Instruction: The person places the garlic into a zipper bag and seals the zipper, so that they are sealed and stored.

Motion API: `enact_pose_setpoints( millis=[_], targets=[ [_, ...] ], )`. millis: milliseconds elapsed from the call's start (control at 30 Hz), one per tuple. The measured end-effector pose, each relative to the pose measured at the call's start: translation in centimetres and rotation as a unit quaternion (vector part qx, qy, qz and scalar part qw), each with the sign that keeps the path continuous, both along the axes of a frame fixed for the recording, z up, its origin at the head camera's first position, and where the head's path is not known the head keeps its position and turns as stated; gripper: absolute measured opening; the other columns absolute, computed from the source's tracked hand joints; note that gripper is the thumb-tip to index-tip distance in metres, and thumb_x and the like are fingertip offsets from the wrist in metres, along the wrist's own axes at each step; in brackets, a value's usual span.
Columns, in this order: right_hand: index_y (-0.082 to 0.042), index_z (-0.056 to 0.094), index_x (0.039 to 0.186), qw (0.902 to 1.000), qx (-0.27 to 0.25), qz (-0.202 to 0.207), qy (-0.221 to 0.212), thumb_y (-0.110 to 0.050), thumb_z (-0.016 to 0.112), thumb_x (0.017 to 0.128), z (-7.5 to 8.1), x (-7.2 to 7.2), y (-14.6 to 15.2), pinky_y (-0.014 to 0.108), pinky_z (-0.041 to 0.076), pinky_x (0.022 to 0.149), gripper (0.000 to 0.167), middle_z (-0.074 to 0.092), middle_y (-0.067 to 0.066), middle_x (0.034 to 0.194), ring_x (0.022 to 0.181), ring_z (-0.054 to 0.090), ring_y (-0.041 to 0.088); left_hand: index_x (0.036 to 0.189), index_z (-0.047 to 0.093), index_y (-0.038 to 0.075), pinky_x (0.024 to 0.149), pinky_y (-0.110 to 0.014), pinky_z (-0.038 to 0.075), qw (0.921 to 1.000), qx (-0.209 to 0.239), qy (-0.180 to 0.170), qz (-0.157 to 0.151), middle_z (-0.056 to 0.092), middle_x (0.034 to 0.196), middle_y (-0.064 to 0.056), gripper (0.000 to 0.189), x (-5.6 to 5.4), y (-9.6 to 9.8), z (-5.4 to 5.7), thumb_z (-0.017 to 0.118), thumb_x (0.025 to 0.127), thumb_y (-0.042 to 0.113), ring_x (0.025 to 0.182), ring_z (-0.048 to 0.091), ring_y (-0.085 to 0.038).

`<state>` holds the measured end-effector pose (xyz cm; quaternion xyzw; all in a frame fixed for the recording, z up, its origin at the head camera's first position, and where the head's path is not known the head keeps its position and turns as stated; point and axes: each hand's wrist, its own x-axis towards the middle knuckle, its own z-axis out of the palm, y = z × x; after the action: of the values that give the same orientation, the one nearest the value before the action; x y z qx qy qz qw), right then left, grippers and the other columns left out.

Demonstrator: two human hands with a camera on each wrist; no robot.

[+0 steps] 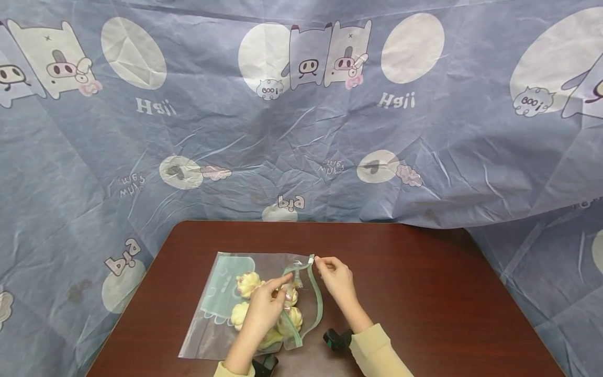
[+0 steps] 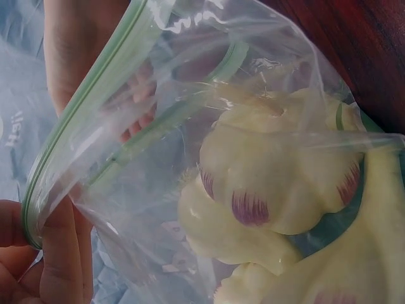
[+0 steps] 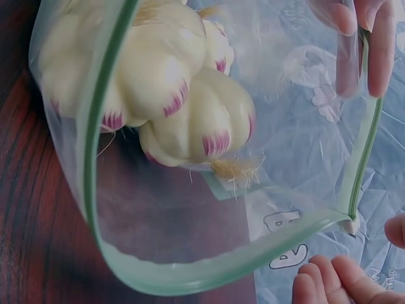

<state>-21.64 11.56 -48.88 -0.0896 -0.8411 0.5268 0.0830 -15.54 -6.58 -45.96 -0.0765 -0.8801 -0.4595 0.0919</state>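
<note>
A clear zip bag [image 1: 200,335] with a green zip edge [image 3: 95,126] lies on the table, its mouth gaping to the right. Inside are several pale garlic bulbs [image 2: 253,171] with purple streaks and tufts of dry root. My left hand [image 1: 267,309] reaches over the bag and pinches one side of the zip edge between thumb and fingers [image 2: 60,259]. By the bag's far right corner, where a small white slider [image 3: 351,225] sits, is my right hand [image 1: 336,275]. Its thumb [image 3: 397,231] and fingers are loosely bent and apart, with nothing between them.
The bag lies on a dark red-brown table [image 1: 424,293]. A light green printed panel [image 1: 226,288] shows at the bag's left end. Behind the table and at its sides hangs a blue patterned cloth [image 1: 301,131].
</note>
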Motion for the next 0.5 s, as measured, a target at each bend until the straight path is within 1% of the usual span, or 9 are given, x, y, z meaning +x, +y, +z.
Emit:
enact_pose_setpoints(
  millis=[100, 200, 233, 333, 433, 467, 500],
  targets=[
    [-0.008, 0.074, 0.103, 0.9998, -0.004, 0.009, -0.018, -0.045, 0.064, 0.092, 0.16, -0.08, -0.22, 0.028, 0.054, 0.067, 0.039, 0.076, 0.005, 0.087, 0.076, 0.071, 0.016, 0.121, 0.072, 0.012, 0.090, -0.049, 0.042, 1.0000, -0.003, -0.002, 0.001, 0.072, 0.116, -0.010, 0.035, 0.12, 0.06, 0.03, 0.061, 0.089, 0.001, 0.080, 0.067, -0.015],
    [-0.008, 0.074, 0.102, 0.9989, 0.002, 0.022, -0.041, -0.049, 0.063, 0.092, 0.23, -0.16, -0.39, 0.029, 0.054, 0.067, 0.044, 0.075, 0.005, 0.086, 0.077, 0.071, 0.017, 0.121, 0.072, 0.012, 0.097, -0.058, 0.038, 1.0000, -0.002, -0.006, 0.000, 0.072, 0.116, -0.011, 0.035, 0.15, 0.12, 0.04, 0.061, 0.089, 0.001, 0.081, 0.068, -0.015],
    [-0.008, 0.074, 0.102, 0.9984, 0.005, 0.027, -0.048, -0.051, 0.062, 0.092, 0.21, -0.20, -0.45, 0.030, 0.055, 0.068, 0.046, 0.075, 0.005, 0.086, 0.077, 0.071, 0.018, 0.121, 0.072, 0.012, 0.096, -0.058, 0.038, 1.0000, -0.001, -0.008, 0.000, 0.072, 0.117, -0.011, 0.035, 0.14, 0.13, 0.06, 0.061, 0.089, 0.001, 0.080, 0.068, -0.016],
    [-0.008, 0.074, 0.104, 0.9971, 0.018, 0.038, -0.064, -0.056, 0.060, 0.091, 0.11, -0.37, -0.62, 0.030, 0.054, 0.067, 0.052, 0.074, 0.005, 0.086, 0.077, 0.070, 0.017, 0.122, 0.071, 0.011, 0.102, -0.064, 0.034, 0.9999, 0.001, -0.016, -0.003, 0.071, 0.118, -0.012, 0.035, 0.07, 0.17, 0.05, 0.059, 0.090, 0.001, 0.082, 0.069, -0.018],
    [-0.009, 0.075, 0.104, 0.9961, 0.033, 0.042, -0.069, -0.058, 0.059, 0.091, 0.04, -0.61, -0.81, 0.029, 0.051, 0.063, 0.053, 0.072, 0.003, 0.084, 0.073, 0.064, 0.014, 0.123, 0.070, 0.010, 0.107, -0.070, 0.027, 0.9996, 0.005, -0.027, -0.007, 0.070, 0.119, -0.013, 0.036, -0.01, 0.20, -0.01, 0.058, 0.091, 0.001, 0.083, 0.069, -0.019],
    [-0.009, 0.075, 0.103, 0.9959, 0.037, 0.044, -0.070, -0.058, 0.059, 0.091, 0.06, -0.66, -0.87, 0.028, 0.049, 0.062, 0.053, 0.070, 0.002, 0.082, 0.072, 0.062, 0.014, 0.123, 0.070, 0.009, 0.109, -0.072, 0.022, 0.9995, 0.007, -0.031, -0.009, 0.070, 0.120, -0.014, 0.036, -0.01, 0.20, -0.05, 0.057, 0.091, 0.001, 0.084, 0.069, -0.019],
    [-0.009, 0.075, 0.101, 0.9959, 0.038, 0.045, -0.069, -0.057, 0.060, 0.091, 0.09, -0.71, -0.92, 0.028, 0.047, 0.061, 0.051, 0.069, 0.001, 0.081, 0.070, 0.059, 0.014, 0.123, 0.070, 0.009, 0.109, -0.073, 0.020, 0.9993, 0.008, -0.034, -0.010, 0.070, 0.120, -0.014, 0.036, -0.01, 0.21, -0.07, 0.057, 0.091, 0.000, 0.084, 0.070, -0.019]
  ],
)
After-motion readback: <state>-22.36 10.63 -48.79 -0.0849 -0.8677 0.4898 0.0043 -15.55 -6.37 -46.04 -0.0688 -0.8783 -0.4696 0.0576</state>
